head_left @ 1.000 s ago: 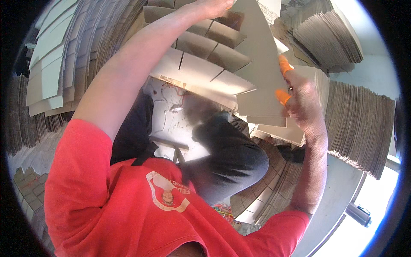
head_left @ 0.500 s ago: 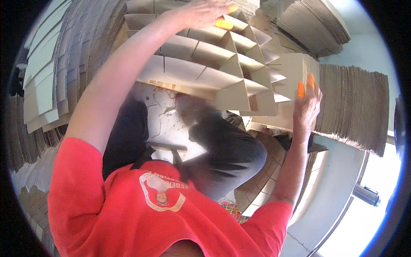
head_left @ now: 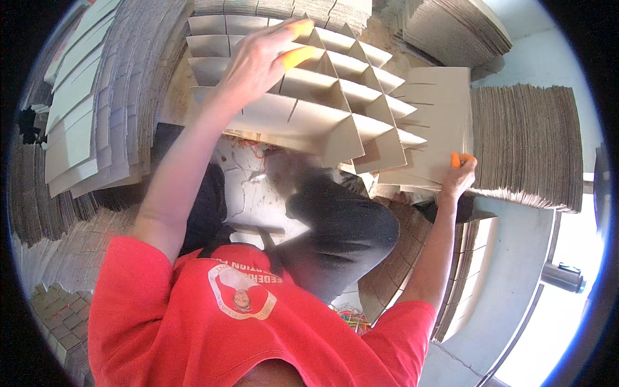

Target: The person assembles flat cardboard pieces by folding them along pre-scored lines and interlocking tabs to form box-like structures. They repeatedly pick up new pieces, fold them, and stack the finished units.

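Note:
A grid of interlocked cardboard dividers [head_left: 313, 84] stands in front of me, with long strips crossed by two shorter ones at its right side. My left hand [head_left: 258, 61] is over the grid, its fingers stretched and apart beside the nearer cross strip. Two of its fingers wear orange covers. To the right of the grid lies a stack of slotted cardboard sheets [head_left: 438, 109]. At that stack's near right corner, my right hand [head_left: 460, 175] has its orange-covered fingers bent together on the edge of the top sheet.
Tall stacks of cardboard strips stand at the left [head_left: 116, 97], far right [head_left: 525, 142] and back right [head_left: 451, 29]. More slotted strips [head_left: 284, 8] lie behind the grid. Below are my bent legs [head_left: 342, 226] and a littered floor [head_left: 248, 193]. A bright opening is at the right edge.
My left hand has drawn back leftward and nearer from the far end of the cross strip. My right hand has slid nearer along the sheet stack's right edge, and its fingers have curled in.

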Motion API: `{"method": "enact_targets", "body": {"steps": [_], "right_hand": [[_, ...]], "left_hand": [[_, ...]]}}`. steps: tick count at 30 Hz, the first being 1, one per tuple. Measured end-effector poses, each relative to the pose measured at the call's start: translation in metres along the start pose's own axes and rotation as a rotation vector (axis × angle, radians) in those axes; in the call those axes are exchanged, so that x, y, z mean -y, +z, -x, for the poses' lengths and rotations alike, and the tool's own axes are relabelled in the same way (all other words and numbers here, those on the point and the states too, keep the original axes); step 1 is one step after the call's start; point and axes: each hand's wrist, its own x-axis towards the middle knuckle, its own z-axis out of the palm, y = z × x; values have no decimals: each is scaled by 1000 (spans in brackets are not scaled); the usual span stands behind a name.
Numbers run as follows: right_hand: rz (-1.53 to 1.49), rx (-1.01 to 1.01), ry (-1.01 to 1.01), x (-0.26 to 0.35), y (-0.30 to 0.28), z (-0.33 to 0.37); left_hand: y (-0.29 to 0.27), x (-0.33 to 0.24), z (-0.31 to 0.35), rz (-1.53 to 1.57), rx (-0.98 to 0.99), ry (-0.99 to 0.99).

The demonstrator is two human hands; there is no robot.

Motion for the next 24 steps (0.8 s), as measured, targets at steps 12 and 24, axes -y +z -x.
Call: {"method": "enact_targets", "body": {"steps": [12, 24], "right_hand": [[-644, -275, -122, 150, -98, -39], [-534, 218, -506, 278, -98, -13]], "left_hand": [[-28, 1, 77, -222, 18, -3], [-8, 18, 89, -74, 113, -5]]}}
